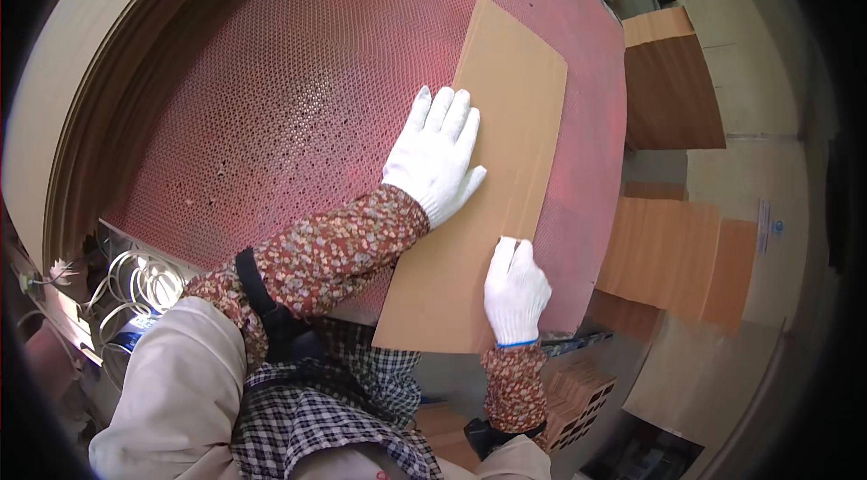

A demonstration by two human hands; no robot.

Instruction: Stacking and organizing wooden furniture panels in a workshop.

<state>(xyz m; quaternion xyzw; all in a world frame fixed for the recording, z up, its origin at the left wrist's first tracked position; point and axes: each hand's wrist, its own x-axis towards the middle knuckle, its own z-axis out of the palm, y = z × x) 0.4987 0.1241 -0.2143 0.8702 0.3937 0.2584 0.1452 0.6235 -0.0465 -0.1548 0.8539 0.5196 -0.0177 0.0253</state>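
A long brown cardboard sheet (515, 83) lies slanted on a pink perforated mat (361, 10). My left hand (432, 153), in a white knit glove, rests flat across the sheet's left edge, fingers stretched out and thumb apart. Lower down, near the sheet's right edge, my gloved right hand (517, 292) is closed, with its fingertips against the cardboard. Whatever those fingers may hold is hidden or too small to name. A faint crease line runs lengthwise along the sheet just above the right hand.
A stack of large pale-edged sheets (68, 119) curves along the left side. Coiled white tubing (135, 286) sits at the lower left. Brown cardboard stacks (673, 87) stand right of the mat, with another cardboard pile (659, 250) nearer. Folded cardboard with square openings (578, 399) is below right.
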